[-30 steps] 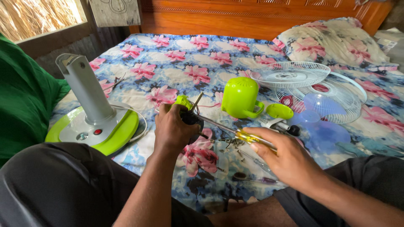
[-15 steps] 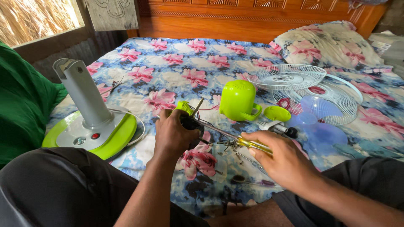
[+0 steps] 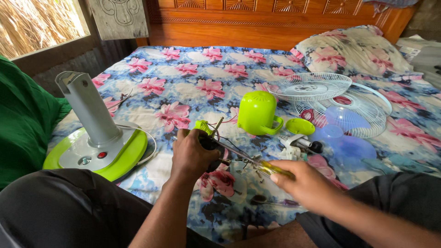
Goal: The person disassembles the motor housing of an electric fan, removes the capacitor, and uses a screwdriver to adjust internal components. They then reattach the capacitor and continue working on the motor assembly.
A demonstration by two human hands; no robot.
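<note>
The left hand point(image 3: 195, 155) is clenching around a small fan motor assembly point(image 3: 209, 138), a dark body with a lime-green cap and thin wires sticking up, holding it just above the floral bedsheet point(image 3: 183, 78). The right hand point(image 3: 305, 186) is gripping the yellow handle of a screwdriver point(image 3: 257, 164), whose metal shaft is running leftward to the motor in the left hand. Under the right hand, a second screwdriver point(image 3: 273, 201) with a purple handle is lying on the sheet. Just beyond the hands, a lime-green motor housing point(image 3: 257, 111) is sitting beside a lime-green round cap point(image 3: 300, 126) and a white and black part point(image 3: 298, 144). Further right, two white wire fan guards point(image 3: 340, 98) are lying over translucent blue fan blades point(image 3: 347, 147). At left, the fan base point(image 3: 98, 149) with its grey upright column is standing on the bed, near a green cloth point(image 3: 23, 119).
</note>
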